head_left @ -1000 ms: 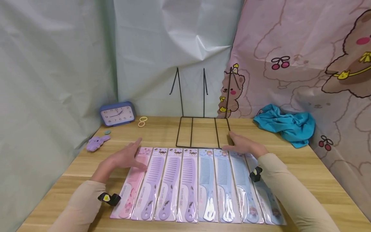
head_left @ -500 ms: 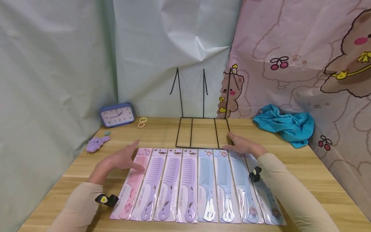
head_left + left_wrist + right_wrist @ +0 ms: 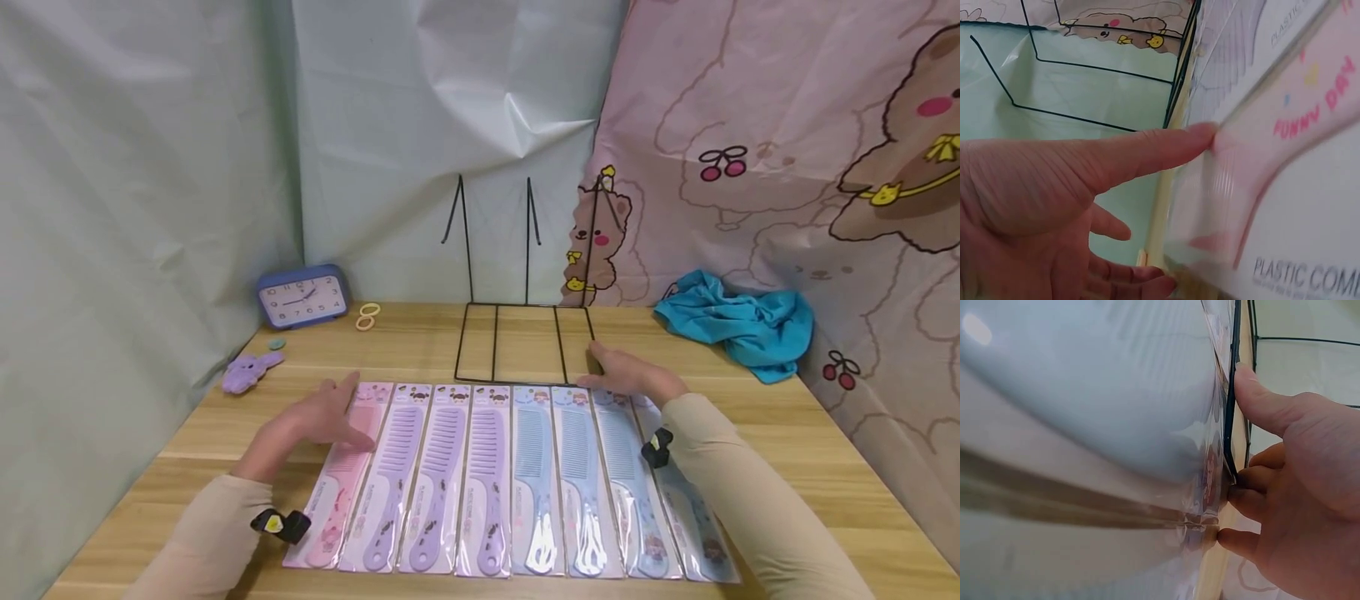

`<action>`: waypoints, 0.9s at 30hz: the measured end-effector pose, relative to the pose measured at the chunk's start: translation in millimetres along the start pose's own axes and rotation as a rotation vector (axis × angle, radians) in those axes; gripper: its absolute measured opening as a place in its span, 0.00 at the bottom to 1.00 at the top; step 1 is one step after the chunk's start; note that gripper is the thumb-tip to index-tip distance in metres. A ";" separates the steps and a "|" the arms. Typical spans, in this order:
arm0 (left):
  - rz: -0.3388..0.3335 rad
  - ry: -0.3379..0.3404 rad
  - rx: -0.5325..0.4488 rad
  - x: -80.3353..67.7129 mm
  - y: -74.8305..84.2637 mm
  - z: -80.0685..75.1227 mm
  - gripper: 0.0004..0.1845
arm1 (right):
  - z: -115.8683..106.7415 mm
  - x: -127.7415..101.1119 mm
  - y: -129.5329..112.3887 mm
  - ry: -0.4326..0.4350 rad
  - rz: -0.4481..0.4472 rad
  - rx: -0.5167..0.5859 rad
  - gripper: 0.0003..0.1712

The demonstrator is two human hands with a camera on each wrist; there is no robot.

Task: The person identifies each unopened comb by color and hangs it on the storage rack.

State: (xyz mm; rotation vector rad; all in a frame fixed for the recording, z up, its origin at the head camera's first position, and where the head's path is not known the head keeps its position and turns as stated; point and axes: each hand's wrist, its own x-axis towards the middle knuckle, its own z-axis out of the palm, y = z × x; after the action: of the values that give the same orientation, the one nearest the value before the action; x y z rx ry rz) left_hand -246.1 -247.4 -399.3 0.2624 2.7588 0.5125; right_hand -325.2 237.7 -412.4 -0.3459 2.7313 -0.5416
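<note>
Packaged combs lie side by side in a row on the wooden table [image 3: 810,467]: a pink comb [image 3: 331,529] at the left end, then purple combs [image 3: 430,508], then blue combs [image 3: 532,450]. My left hand [image 3: 324,417] rests on the pink comb's package with fingers spread. In the left wrist view its straight thumb [image 3: 1147,153] touches the plastic by the seam with the neighbouring package. My right hand [image 3: 626,372] is at the front right corner of a black wire rack [image 3: 496,342], over the tops of the blue packages. In the right wrist view the thumb [image 3: 1260,403] touches the rack's wire, fingers loosely bent.
At the back left stand a blue alarm clock [image 3: 303,298], two hair ties [image 3: 366,322] and a purple plush toy [image 3: 245,374]. A small green disc [image 3: 277,344] lies between them. A crumpled teal cloth [image 3: 738,321] is at the back right, before hanging curtains [image 3: 450,100].
My left hand has shifted slightly toward me over the pink comb, its index finger coming down beside the package. My right hand stays in place at the rack's corner.
</note>
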 end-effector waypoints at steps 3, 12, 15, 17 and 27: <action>-0.024 -0.011 -0.041 -0.3 3.0 -0.5 0.71 | -0.2 0.1 -1.9 0.004 0.002 -0.002 0.55; 0.080 0.060 -0.203 8.5 -21.2 -11.3 0.46 | 0.8 -1.6 -3.6 -0.012 0.030 0.006 0.54; 0.145 0.141 -0.314 5.7 -31.9 -23.4 0.38 | 1.6 -1.9 -4.5 -0.020 0.030 0.016 0.54; 0.214 0.188 -0.382 1.6 -34.3 -32.7 0.39 | 1.8 -1.4 -4.3 -0.019 0.023 0.012 0.53; 0.537 0.342 -0.601 -14.2 17.4 -49.1 0.51 | 0.7 -2.4 -1.7 -0.006 -0.012 0.030 0.53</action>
State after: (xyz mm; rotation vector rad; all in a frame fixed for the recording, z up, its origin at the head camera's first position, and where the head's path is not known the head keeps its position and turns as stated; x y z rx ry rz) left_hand -247.8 -250.4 -345.4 0.8283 2.6518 1.6078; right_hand -322.4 236.7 -411.7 -0.3564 2.7142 -0.5830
